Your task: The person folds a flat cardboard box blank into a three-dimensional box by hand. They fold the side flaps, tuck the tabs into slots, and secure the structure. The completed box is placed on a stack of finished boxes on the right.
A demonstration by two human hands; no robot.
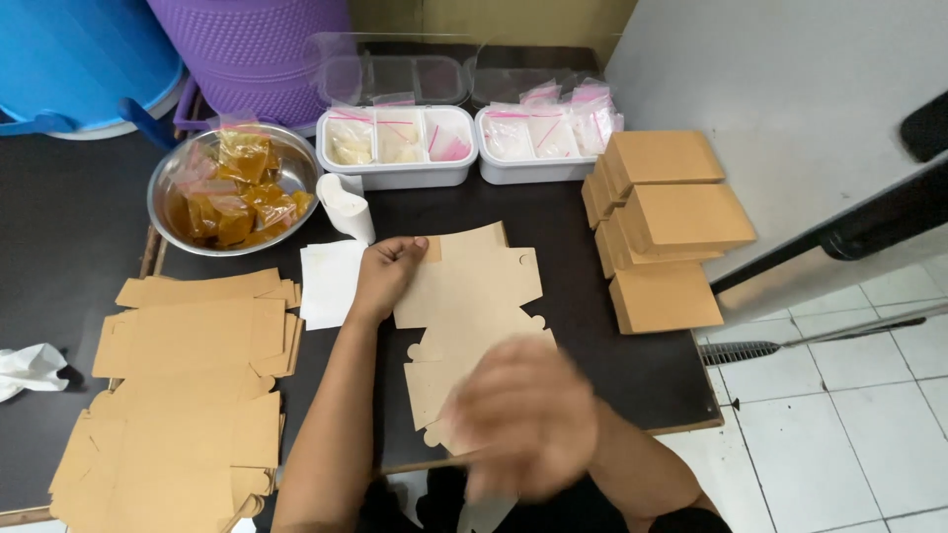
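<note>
The flat die-cut cardboard box blank (pixel 464 316) lies unfolded on the dark table (pixel 642 375), under both of my hands, and I read the scene from the left edge across. Furthest from my fingers on the left sits a crumpled white cloth (pixel 30 365); closer in is a stack of flat box blanks (pixel 188 395), fanned out beside my left forearm. Above that stack, beyond my left fingertips, a steel bowl (pixel 232 188) holds amber sauce packets (pixel 237 192). Just to the left of my left knuckles lie white paper sheets (pixel 331 281), with a roll of white paper (pixel 346 205) standing just past them.

My left hand (pixel 385 271) reaches forward with the arm nearly straight, palm down, fingers curled loosely and pressing the blank's upper left corner flat; it pins rather than grips. Beyond those fingers stand two white compartment trays (pixel 395 148) with small pink-sealed bags.

My right hand (pixel 523 415) hovers over the near end of the blank, wrist bent inward, heavily blurred; I cannot tell how far its fingers are spread or whether they hold anything.

To the right of both hands, well apart from the fingers, folded brown boxes (pixel 671 227) sit stacked near the table edge.
</note>
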